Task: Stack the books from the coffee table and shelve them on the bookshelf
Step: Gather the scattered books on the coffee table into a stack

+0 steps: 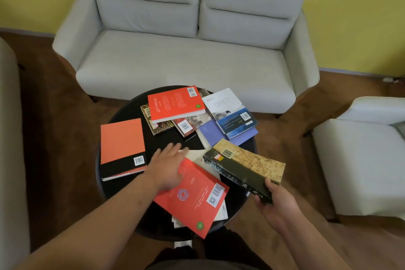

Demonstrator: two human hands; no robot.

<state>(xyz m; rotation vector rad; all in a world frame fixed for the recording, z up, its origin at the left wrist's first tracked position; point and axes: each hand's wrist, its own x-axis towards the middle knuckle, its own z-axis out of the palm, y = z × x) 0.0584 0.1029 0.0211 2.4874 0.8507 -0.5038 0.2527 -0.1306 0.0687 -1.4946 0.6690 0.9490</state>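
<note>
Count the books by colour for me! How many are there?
Red or orange: 3, the far red book, the orange book, the near red book
Blue or purple: 2, the blue-and-white book, the purple book
Dark or tan patterned: 3
Pale, part-hidden: at least 1
Total: at least 9

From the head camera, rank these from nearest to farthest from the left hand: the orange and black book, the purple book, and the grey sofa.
1. The orange and black book, just left of the left hand on the round table.
2. The purple book, across the table to the hand's right.
3. The grey sofa, beyond the table against the yellow wall.
</note>
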